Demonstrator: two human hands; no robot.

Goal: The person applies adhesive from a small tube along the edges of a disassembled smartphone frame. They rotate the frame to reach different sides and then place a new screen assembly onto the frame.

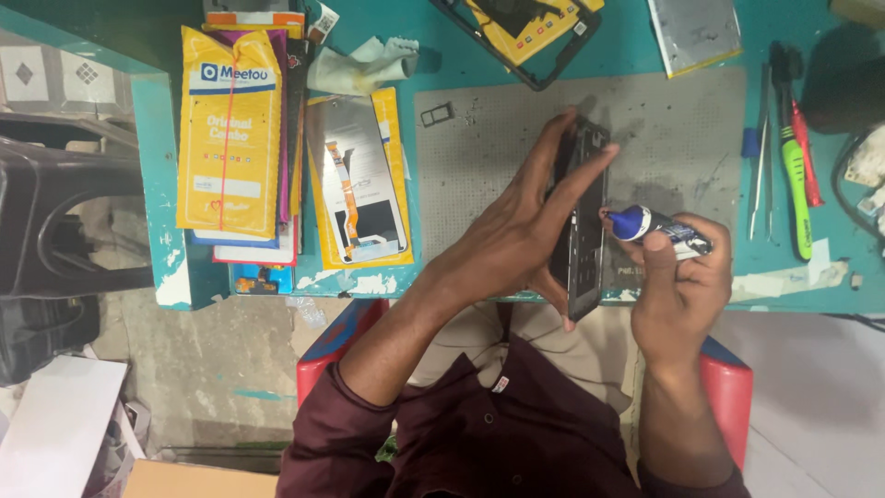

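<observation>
- Holding a dark phone frame [583,221] on edge above the grey mat [479,157], the left hand [516,235] has its fingers stretched flat and pressed together along the frame's near face, with the thumb hooked under the lower end.
- The frame stands tilted, its long side running away from the person, over the mat's right half near the table's front edge.
- The right hand [678,277] pinches a small blue tube [650,224] between thumb and curled fingers; the tube's blue cap end points at the frame's right edge and sits just beside it. Whether the tip touches the frame cannot be told.
- On the mat's upper left lies a small tray-shaped metal part [436,113].
- Left of the mat lies a yellow-backed pack with a flex cable [359,184], and further left a stack of yellow boxes [230,138].
- A pale cloth [364,65] lies above the pack.
- Right of the mat lie tweezers [760,166], a green-handled tool [795,175] and a red tool [807,152], side by side on the teal table [627,46].
- Another black frame with a yellow sheet [525,28] lies at the table's far edge.
</observation>
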